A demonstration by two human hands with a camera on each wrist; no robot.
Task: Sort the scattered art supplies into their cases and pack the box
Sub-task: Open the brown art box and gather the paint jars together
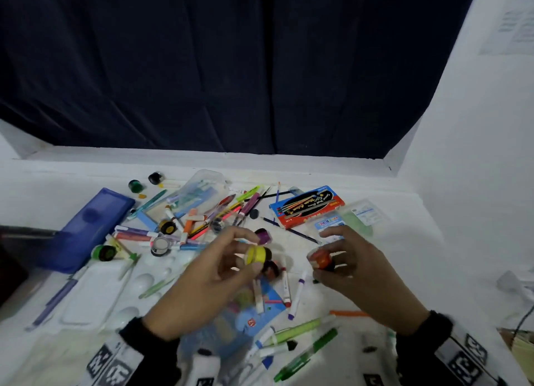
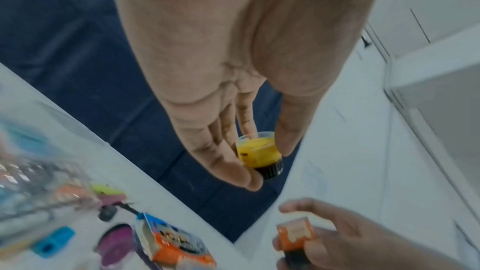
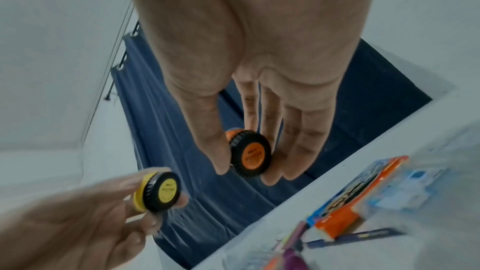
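Current state: both hands are raised above the white table (image 1: 375,284), each carrying one small paint pot with a black ribbed cap.

Left hand (image 1: 208,284): fingers and thumb pinch the yellow paint pot (image 1: 255,255) by its sides. In the left wrist view the pot body sits between thumb and fingertips, cap pointing away from the palm.

Right hand (image 1: 361,276): thumb and fingers wrap the orange paint pot (image 1: 322,259); the right wrist view shows the cap face turned toward the camera.

The two pots are near each other but apart, held over the middle of the clutter.

Surroundings: markers, pens and brushes lie scattered across the table. A purple paint pot (image 1: 263,236) rests just beyond the left hand. A blue pencil case (image 1: 86,229) lies at the left, a watercolour box (image 1: 306,206) at the far right. A white palette tray (image 1: 95,293) sits at near left.

Hazards:
- Both grips act on smooth round sides, so a pot may slip and fall among the loose pens
- Cap tightness cannot be confirmed; the views are blurred, so a loose cap probably cannot be ruled out, and tilting may spill paint
- With both hands occupied, opening a case requires setting one pot down, and on its side it may roll toward the table edge
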